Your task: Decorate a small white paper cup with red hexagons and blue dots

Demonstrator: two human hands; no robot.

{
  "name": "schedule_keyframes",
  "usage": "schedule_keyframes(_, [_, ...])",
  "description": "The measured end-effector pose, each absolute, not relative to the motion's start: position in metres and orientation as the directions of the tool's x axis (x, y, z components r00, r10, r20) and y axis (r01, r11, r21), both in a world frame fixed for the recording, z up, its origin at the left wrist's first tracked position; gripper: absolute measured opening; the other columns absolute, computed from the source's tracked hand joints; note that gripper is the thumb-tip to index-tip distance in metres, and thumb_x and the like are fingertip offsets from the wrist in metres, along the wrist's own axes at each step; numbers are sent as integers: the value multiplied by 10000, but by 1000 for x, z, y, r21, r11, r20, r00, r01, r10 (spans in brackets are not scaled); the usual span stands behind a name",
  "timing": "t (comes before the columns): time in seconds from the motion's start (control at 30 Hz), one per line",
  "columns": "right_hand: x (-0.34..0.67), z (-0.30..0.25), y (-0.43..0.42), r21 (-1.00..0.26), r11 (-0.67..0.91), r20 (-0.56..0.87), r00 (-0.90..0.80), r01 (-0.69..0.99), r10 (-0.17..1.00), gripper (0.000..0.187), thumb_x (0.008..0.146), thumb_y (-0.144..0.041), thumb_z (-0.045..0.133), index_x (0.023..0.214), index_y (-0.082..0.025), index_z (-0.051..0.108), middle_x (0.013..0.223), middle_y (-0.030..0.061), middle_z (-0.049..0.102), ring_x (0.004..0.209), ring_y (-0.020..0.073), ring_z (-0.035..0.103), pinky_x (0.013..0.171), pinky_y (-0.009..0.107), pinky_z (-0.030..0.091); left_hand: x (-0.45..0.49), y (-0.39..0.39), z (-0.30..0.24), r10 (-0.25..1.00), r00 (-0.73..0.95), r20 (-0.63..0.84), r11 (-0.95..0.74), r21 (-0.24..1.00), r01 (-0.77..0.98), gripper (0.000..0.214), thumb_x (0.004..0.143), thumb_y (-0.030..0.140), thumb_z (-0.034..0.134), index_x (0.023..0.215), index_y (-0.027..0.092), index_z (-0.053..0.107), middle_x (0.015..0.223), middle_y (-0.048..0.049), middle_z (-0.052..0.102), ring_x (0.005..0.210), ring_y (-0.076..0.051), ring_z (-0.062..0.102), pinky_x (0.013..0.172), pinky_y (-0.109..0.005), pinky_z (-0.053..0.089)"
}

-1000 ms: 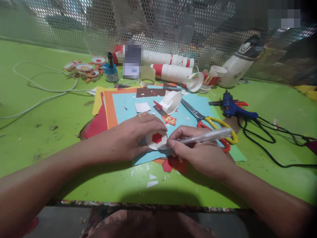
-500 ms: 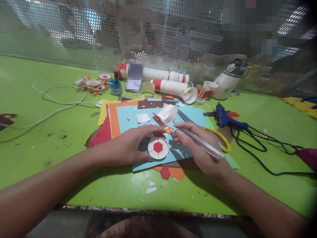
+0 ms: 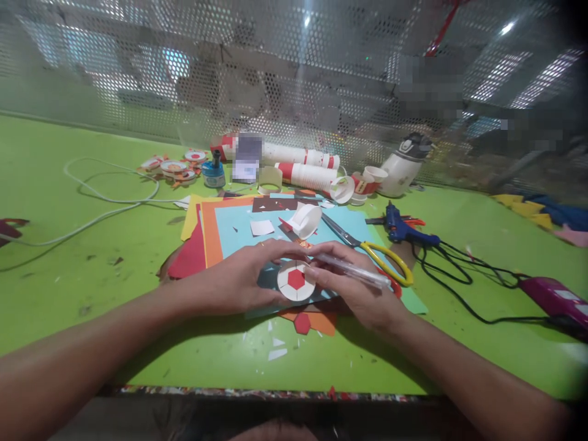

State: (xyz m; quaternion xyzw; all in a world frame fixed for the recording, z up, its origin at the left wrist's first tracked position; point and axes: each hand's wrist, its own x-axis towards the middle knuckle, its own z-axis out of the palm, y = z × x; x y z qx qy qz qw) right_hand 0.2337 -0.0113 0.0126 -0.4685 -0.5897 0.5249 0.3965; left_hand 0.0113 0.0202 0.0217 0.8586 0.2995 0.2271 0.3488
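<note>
A white paper disc with a red hexagon in its middle (image 3: pixel 296 280) lies on a light blue sheet of paper (image 3: pixel 239 229). My left hand (image 3: pixel 243 278) curls round the disc's left side, thumb and fingers touching its rim. From the right, my right hand (image 3: pixel 356 288) touches the same disc and grips a clear pen (image 3: pixel 353 271) that points away to the right. A loose red hexagon (image 3: pixel 302 323) lies just below the disc.
Stacked coloured sheets (image 3: pixel 202 236) lie under the blue one. Yellow-handled scissors (image 3: pixel 372 248), a blue glue gun (image 3: pixel 404 228) with black cable, a cut paper cup (image 3: pixel 307 220), stacked cups (image 3: pixel 303 174), a glue bottle (image 3: pixel 214 171), a white flask (image 3: pixel 404 168) and white cable (image 3: pixel 105 199) surround them. Mesh wall behind.
My right hand stopped drawing on the disc, lifted the pen tip away and swung the pen to point right. Both hands now hold the disc's edges. The view has tilted up.
</note>
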Motion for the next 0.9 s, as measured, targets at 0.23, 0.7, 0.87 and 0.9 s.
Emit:
schedule_keyframes(0.23, [224, 19, -18, -998, -27, -37, -177, 57, 984, 240, 826, -328, 718, 974, -232, 555, 804, -23, 627, 731, 143, 625, 668, 301, 483, 18, 19, 14, 684, 650, 330, -646, 688, 330, 481, 848, 293, 669, 1293, 180, 527, 1300, -138, 604, 1211, -269, 569, 1008, -470, 479])
schedule_keyframes(0.7, [225, 12, -17, -985, 58, 17, -238, 164, 971, 195, 832, -305, 711, 929, -211, 570, 817, -28, 584, 701, 108, 572, 633, 260, 469, 12, 23, 16, 637, 721, 272, -716, 557, 422, 475, 857, 315, 674, 1296, 205, 530, 1272, -95, 616, 1189, -261, 556, 988, -418, 477])
schedule_keyframes(0.87, [230, 12, -16, -992, 16, -13, -232, 124, 973, 223, 893, -362, 641, 1029, -198, 572, 829, 18, 659, 732, 149, 665, 708, 319, 559, 11, 28, 17, 648, 723, 241, -710, 536, 457, 363, 848, 319, 675, 1181, 204, 590, 1178, -78, 657, 1107, -257, 583, 923, -397, 489])
schedule_keyframes(0.9, [232, 11, -14, -992, 36, 10, -200, 122, 980, 237, 901, -375, 630, 1048, -196, 582, 854, 30, 669, 737, 155, 675, 714, 327, 570, 11, 29, 16, 659, 716, 232, -700, 539, 469, 386, 839, 335, 683, 1187, 199, 586, 1183, -85, 652, 1106, -262, 581, 923, -405, 487])
